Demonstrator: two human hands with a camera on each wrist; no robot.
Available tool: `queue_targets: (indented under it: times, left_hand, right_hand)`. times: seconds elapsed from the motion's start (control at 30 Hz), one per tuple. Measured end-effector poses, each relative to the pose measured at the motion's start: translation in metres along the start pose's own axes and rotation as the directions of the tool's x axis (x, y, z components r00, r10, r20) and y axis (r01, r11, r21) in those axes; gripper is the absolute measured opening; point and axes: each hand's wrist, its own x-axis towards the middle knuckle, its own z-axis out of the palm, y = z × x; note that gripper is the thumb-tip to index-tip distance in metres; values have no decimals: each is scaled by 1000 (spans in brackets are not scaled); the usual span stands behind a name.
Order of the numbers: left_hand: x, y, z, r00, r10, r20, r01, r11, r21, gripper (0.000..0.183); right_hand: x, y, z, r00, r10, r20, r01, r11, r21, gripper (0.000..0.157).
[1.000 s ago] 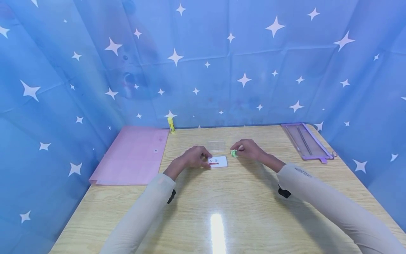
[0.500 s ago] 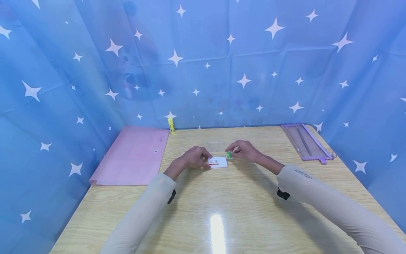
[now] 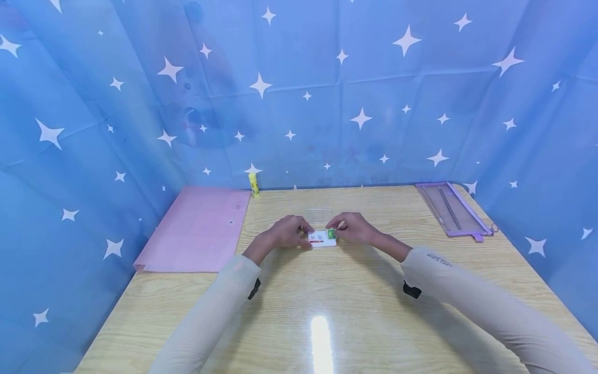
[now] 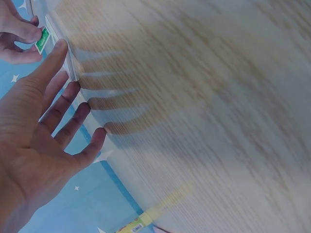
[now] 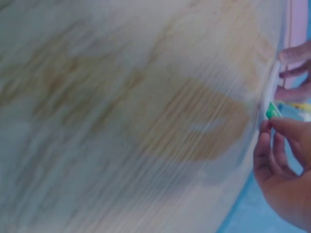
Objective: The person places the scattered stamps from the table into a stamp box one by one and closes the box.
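Note:
A white card (image 3: 317,239) with rounded corners, small print and a red-orange stripe lies at the middle of the table. My left hand (image 3: 288,232) holds its left end, thumb at the near edge and fingers at the far one. My right hand (image 3: 354,227) pinches a small green square with a pale border (image 3: 331,234), like a stamp or sticker, over the card's right end. In the right wrist view, thumb and fingertips grip the green square (image 5: 273,110) by one edge. The left wrist view shows the card (image 4: 68,56) edge-on, beside the left fingers.
A clear plastic piece (image 3: 320,214) lies just behind the card. A pink folder (image 3: 196,228) covers the table's left side, and a yellow glue stick (image 3: 254,185) stands near the back edge. A purple zip pouch (image 3: 450,209) lies at the back right.
My right hand has moved left with the green square, from beside the card to over its right end. The left hand has stayed at the card's left end.

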Motion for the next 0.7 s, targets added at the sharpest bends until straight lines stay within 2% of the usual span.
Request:
queue_targets:
  times: [0.43,0.7]
  left_hand:
    - [2,1,-2,1000,11,1,-11,1000,10,47]
    - [0,1,-1,1000,5,4,-6,1000,13,46]
  right_hand:
    - [0,-5,3,1000,12,27,-12,1000,-19,18]
    - [-2,-6,4,999,-10,50,12,999,-38,9]
